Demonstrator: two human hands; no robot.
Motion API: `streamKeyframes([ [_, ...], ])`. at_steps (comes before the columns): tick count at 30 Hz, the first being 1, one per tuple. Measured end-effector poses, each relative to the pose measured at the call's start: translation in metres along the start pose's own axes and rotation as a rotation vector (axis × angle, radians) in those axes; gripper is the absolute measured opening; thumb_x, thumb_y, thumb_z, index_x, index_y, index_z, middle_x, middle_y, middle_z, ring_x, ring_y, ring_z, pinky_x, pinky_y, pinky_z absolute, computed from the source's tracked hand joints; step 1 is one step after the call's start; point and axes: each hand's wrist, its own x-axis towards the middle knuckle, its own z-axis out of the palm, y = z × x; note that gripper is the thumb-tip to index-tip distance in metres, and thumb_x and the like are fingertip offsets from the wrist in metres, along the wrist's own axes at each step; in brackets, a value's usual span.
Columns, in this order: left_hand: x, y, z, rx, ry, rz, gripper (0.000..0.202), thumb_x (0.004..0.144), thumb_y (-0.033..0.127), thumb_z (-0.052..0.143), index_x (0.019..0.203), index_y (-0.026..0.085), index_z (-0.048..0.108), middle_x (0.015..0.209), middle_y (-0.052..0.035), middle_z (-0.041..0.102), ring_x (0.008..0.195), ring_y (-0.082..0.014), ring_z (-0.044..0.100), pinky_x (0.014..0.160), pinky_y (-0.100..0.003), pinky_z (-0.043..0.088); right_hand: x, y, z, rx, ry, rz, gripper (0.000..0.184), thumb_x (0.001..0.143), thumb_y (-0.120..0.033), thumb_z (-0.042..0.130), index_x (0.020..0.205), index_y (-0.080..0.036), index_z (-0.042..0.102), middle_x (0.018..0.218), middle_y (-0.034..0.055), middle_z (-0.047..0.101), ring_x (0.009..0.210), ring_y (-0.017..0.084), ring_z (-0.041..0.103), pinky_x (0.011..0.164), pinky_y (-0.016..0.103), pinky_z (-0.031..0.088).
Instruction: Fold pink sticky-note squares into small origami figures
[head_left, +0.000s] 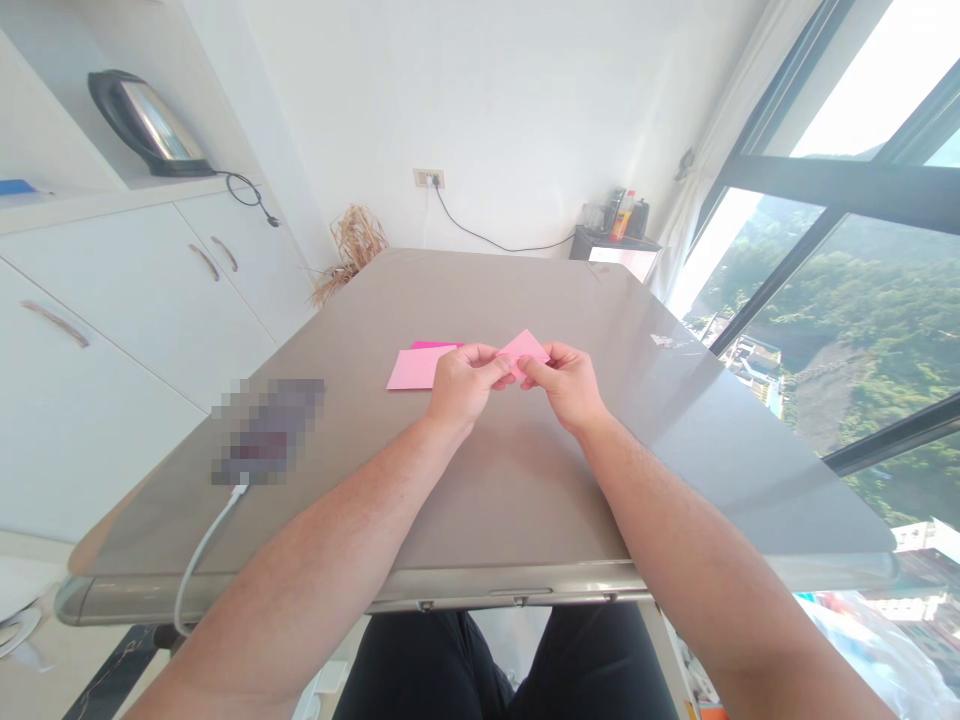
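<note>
Since I have the left hand (463,386) and right hand (568,386) pinching the pink paper (526,345) in a narrow grip, pulling unevenly could tear it.

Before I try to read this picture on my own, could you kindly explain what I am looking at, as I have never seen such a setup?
Of course. There is no machine here: the work is done by a person's two bare hands. The single picture is taken from the person's own head, looking forward and down.

The left hand and right hand meet over a grey-brown table. Between their thumbs and fingers they pinch a folded pink paper, its point facing away from the person.

Beside the left hand lies light pink paper, with darker pink paper showing behind it. Farther left is a pixelated patch hiding some item, with a white cable running from it over the table's near edge.
</note>
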Motion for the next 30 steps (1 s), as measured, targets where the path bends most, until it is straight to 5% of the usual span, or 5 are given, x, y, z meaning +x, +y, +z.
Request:
streamKeyframes([
  [14,0.0019,-0.0016,-0.0027,-0.052,0.022,0.009,0.020,0.068,0.032,0.081,0.062,0.018,0.067,0.063,-0.0013,0.067,0.063,-0.0149,0.063,0.065,-0.030,0.050,0.0003,0.0016,0.0032,0.016,-0.020,0.010,0.017,0.075,-0.037,0.074,0.075,-0.021,0.069,0.069,0.0011,0.069,0.065,0.016,0.063,0.069,0.033,0.050],
  [21,-0.0008,-0.0009,0.0002,0.014,-0.028,-0.016,0.015,0.073,0.031,0.075,0.072,0.018,0.069,0.071,-0.0044,0.071,0.068,-0.0168,0.066,0.063,-0.030,0.050,0.0013,0.0031,0.0030,0.020,-0.012,-0.006,0.014,0.074,-0.034,0.072,0.071,-0.021,0.067,0.066,0.0005,0.067,0.063,0.015,0.061,0.066,0.032,0.050],
  [26,-0.0024,-0.0011,-0.0001,0.093,-0.107,0.046,0.020,0.078,0.037,0.074,0.075,0.018,0.067,0.074,-0.0052,0.073,0.072,-0.0174,0.066,0.063,-0.029,0.050,0.0014,0.0029,0.0012,0.001,-0.012,-0.020,0.014,0.072,-0.032,0.073,0.068,-0.021,0.066,0.065,-0.0003,0.065,0.063,0.015,0.059,0.064,0.031,0.049],
  [30,0.0010,-0.0048,-0.0026,0.105,-0.035,0.110,0.020,0.077,0.035,0.074,0.069,0.019,0.066,0.068,-0.0022,0.069,0.065,-0.0140,0.060,0.062,-0.028,0.048,0.0012,0.0033,0.0033,0.012,-0.017,-0.012,0.018,0.073,-0.038,0.077,0.072,-0.022,0.069,0.065,-0.0003,0.065,0.062,0.014,0.059,0.066,0.032,0.049],
])
